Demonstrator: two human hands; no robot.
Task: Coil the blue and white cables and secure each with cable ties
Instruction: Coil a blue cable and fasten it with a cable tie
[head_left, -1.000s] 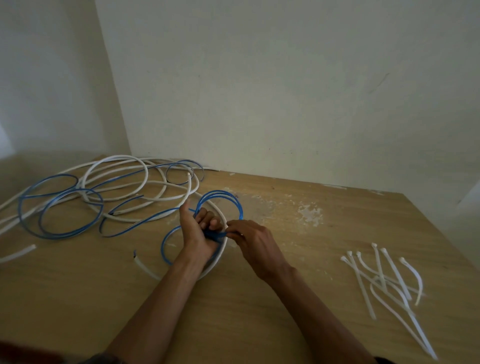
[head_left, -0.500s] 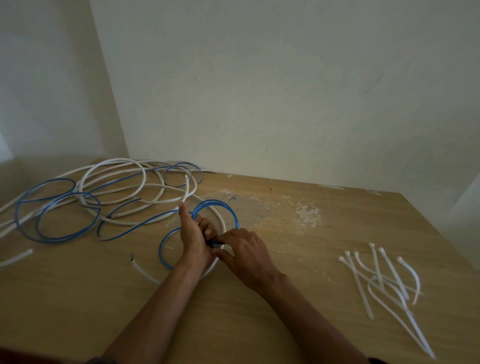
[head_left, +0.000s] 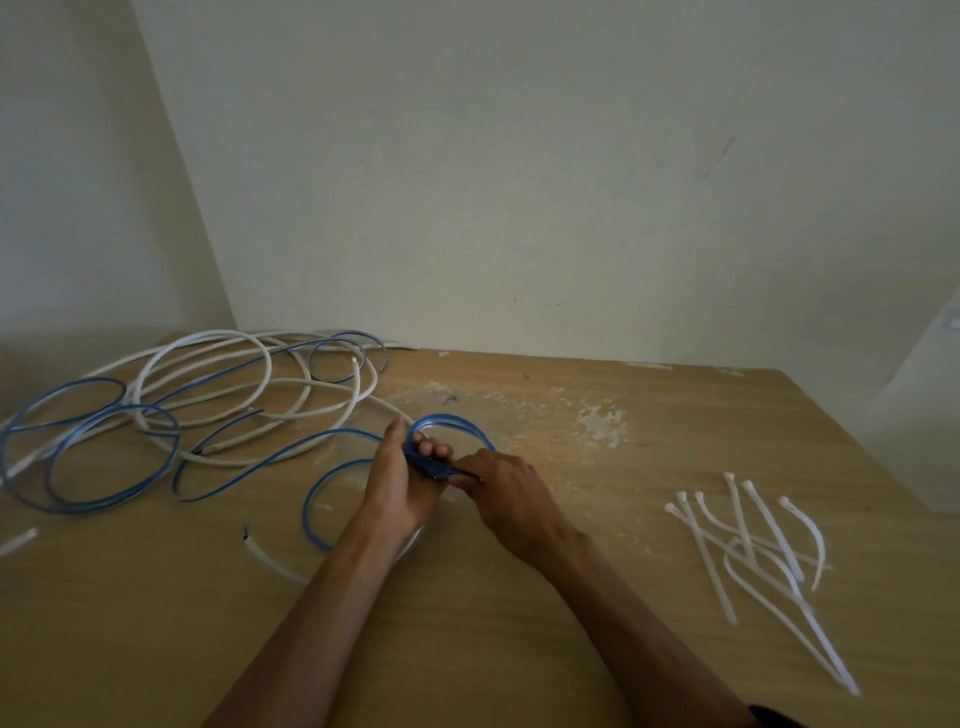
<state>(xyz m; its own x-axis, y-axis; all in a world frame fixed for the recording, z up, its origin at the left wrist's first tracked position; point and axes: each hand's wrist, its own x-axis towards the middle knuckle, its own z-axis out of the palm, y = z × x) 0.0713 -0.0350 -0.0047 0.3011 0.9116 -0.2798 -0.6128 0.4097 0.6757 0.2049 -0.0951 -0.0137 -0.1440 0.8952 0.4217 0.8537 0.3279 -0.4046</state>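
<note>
Blue cable (head_left: 452, 419) gripped by left hand (head_left: 395, 483), right hand (head_left: 511, 496), white cable (head_left: 269, 364) entangled, ties (head_left: 753, 540) rightward

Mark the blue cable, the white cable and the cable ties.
blue cable (head_left: 452, 421): head view, top arc of the small coil.
white cable (head_left: 269, 371): head view, right edge of the big loop.
cable ties (head_left: 769, 525): head view, middle of one tie's strap.

blue cable (head_left: 451, 417): thin; a few turns gathered into a small coil at centre, bunch gripped in left hand (head_left: 395, 483), pinched by right hand (head_left: 506, 499); rest trailed left in loose loops | white cable (head_left: 223, 334): thicker, uncoiled, sprawled far left, tangled with the blue loops | cable ties (head_left: 772, 530): white, loose crisscrossed pile, well apart at right
</note>
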